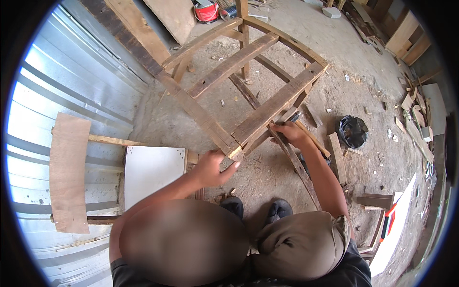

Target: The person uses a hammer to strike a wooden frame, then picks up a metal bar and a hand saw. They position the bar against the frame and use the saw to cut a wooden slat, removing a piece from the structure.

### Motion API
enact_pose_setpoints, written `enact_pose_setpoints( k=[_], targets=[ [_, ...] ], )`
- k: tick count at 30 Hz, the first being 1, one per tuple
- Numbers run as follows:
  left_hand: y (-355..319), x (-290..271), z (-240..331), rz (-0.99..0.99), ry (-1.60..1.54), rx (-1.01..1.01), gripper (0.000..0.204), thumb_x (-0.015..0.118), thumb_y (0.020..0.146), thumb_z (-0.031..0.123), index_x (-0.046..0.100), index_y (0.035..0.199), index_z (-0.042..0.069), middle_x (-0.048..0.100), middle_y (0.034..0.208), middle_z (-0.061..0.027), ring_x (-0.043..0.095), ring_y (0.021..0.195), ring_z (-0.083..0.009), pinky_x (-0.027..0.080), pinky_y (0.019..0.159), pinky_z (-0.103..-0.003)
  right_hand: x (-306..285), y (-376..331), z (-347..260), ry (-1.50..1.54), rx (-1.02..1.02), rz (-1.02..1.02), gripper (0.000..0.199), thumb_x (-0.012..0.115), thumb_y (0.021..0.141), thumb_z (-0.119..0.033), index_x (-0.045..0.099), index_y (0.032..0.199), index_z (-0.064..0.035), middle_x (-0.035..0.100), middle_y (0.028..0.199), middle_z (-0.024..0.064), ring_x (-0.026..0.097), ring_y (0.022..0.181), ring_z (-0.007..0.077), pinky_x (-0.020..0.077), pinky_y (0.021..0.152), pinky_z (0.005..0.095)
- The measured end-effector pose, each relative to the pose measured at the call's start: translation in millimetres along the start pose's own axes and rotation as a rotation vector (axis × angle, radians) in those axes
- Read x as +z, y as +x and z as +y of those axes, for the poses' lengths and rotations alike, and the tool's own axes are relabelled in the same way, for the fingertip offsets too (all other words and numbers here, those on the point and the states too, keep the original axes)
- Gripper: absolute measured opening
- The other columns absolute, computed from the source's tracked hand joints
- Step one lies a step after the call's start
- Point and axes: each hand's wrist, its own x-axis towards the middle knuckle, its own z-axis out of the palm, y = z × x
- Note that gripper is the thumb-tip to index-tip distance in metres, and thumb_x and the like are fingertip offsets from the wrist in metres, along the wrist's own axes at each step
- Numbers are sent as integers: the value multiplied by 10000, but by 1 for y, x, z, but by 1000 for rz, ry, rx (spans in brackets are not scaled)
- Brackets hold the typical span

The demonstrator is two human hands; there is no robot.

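Note:
A bare wooden chair-like frame [282,103] stands tilted in front of me, with rails, a crosspiece and legs of worn brown wood. My left hand [213,168] grips its near corner, thumb below the joint and fingers at the side. On the right, my right hand [289,134] is closed around a narrow wooden member under the near rail; its fingers are partly hidden. Just beyond that hand shows a dark metal tool end [295,116], and I cannot tell whether the hand touches it. Pale broken wood shows at the corner by my left hand.
A white-topped piece [155,174] and a curved plywood-backed piece [70,172] stand left, by the corrugated metal wall [36,138]. A black bag-lined container [352,131] sits right. An orange-and-black handled tool [388,222] lies on a white board. Wood scraps [416,110] litter the right side.

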Motion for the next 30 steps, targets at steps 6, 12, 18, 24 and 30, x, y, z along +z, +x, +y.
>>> enact_pose_setpoints(
  k=[6,12,18,24,30],
  targets=[
    [14,-36,-42,-208,209,-56,358,636,875,208,606,1208,82,648,1146,-156,608,1097,-352,476,919,-441,32,-6,31,-771,-337,586,594,639,931,-337,458,1217,151,670,937,273,701,762,332,565,672,423],
    [67,-45,-68,-57,256,-41,273,610,906,209,613,1135,62,653,1074,-139,606,1073,-316,463,939,-432,71,-56,-8,-685,-465,427,479,569,968,-293,470,1356,-29,660,972,325,635,949,488,518,825,493],
    [136,-11,-113,-82,599,208,409,583,915,160,511,1293,21,573,1280,-137,520,1235,-284,387,1051,-441,66,-43,-5,-773,-486,447,371,586,956,-256,604,1244,-22,665,936,294,648,902,463,526,772,481],
    [168,7,-138,-298,761,257,542,608,865,64,464,1387,54,463,1437,-123,387,1380,-265,233,1171,-468,61,-37,-8,-746,-494,426,371,601,946,-250,610,1251,-39,642,862,310,645,872,462,520,727,473],
    [178,12,-148,-426,910,192,487,661,896,372,513,1343,246,525,1343,-49,426,1343,-228,264,1123,-635,63,-30,-2,-775,-494,435,377,607,942,-245,606,1263,-48,640,836,308,644,860,460,521,718,467]
  ],
)
